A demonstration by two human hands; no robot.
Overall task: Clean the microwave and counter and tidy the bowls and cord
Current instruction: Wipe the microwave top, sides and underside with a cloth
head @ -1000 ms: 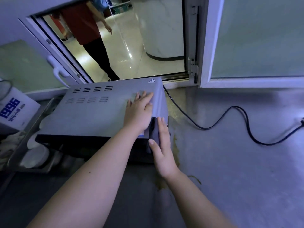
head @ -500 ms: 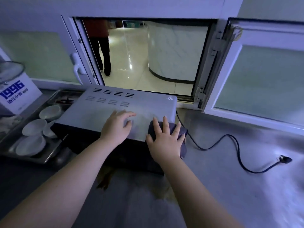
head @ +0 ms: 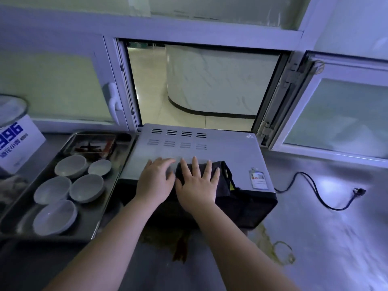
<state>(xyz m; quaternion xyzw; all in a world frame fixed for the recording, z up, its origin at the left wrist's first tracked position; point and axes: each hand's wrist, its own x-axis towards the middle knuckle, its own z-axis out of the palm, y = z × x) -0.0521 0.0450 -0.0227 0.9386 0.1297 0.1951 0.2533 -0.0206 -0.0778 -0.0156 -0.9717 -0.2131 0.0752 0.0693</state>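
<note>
A grey microwave [head: 220, 148] stands on the steel counter [head: 327, 238] under an open window. My right hand [head: 197, 185] presses flat, fingers spread, on a dark cloth [head: 222, 181] lying on the microwave's top near its front edge. Just left of it, my left hand [head: 155, 181] rests flat on the bare top. The black cord [head: 315, 192] trails in loops over the counter to the right, its plug [head: 360, 191] lying loose. Several pale bowls [head: 86, 187] sit in a metal tray [head: 100, 219] to the left. Brown stains [head: 180, 248] mark the counter in front of the microwave.
A white box with blue print [head: 16, 143] stands at the far left, a glass lid [head: 10, 110] above it. A smaller dish with dark scraps [head: 90, 143] sits at the tray's back. The window sash [head: 340, 114] swings open at right.
My right hand carried the cloth from the microwave's right side up onto its top and leftward. My left hand slid along the top. The view rose and shifted; the person beyond the window is gone.
</note>
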